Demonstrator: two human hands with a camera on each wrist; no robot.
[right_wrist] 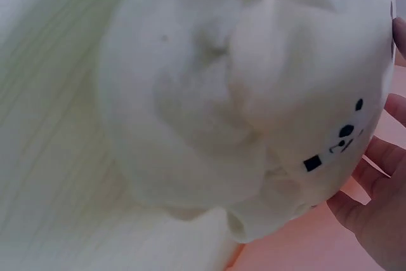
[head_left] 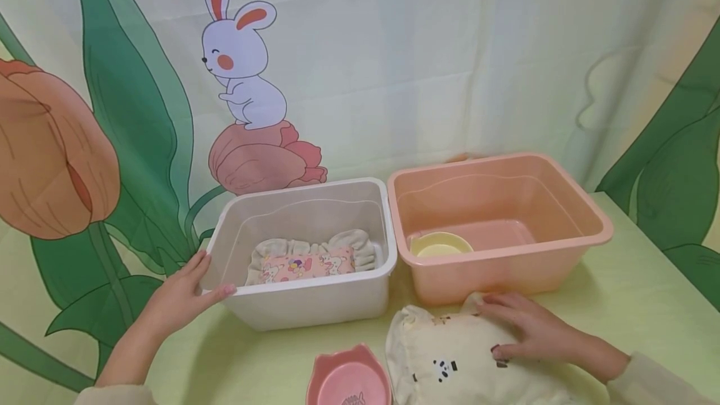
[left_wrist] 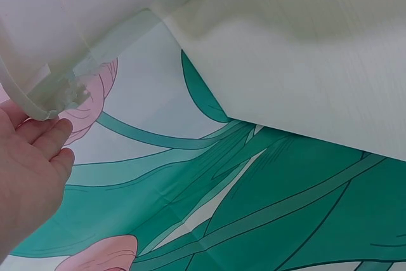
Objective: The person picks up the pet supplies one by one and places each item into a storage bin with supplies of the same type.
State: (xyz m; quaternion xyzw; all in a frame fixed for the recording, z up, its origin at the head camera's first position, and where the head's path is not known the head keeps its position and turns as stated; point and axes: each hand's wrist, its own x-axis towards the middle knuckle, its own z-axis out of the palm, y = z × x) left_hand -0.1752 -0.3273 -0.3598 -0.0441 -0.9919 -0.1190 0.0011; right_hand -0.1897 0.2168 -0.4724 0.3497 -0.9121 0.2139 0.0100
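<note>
My left hand [head_left: 179,295] rests at the front left corner of a white plastic tub [head_left: 315,302], thumb along the front rim and fingers against the left rim. From the left wrist view, the fingers [left_wrist: 47,138] touch the outside of the rim. Inside the tub lies a small frilled pillow [head_left: 309,267] with a pink printed middle. With its fingers spread, my right hand [head_left: 534,330] rests on top of a cream fabric cushion [head_left: 472,361] printed with panda faces. Part of this cushion [right_wrist: 254,106] fills the right wrist view, fingertips touching its edge.
A peach tub [head_left: 495,267] stands right beside the white one, with a yellow bowl [head_left: 441,244] inside. Near the front lies a pink cat-eared bowl [head_left: 349,374], left of the cushion. Behind the pale green table [head_left: 264,361] hangs a printed curtain [head_left: 360,80].
</note>
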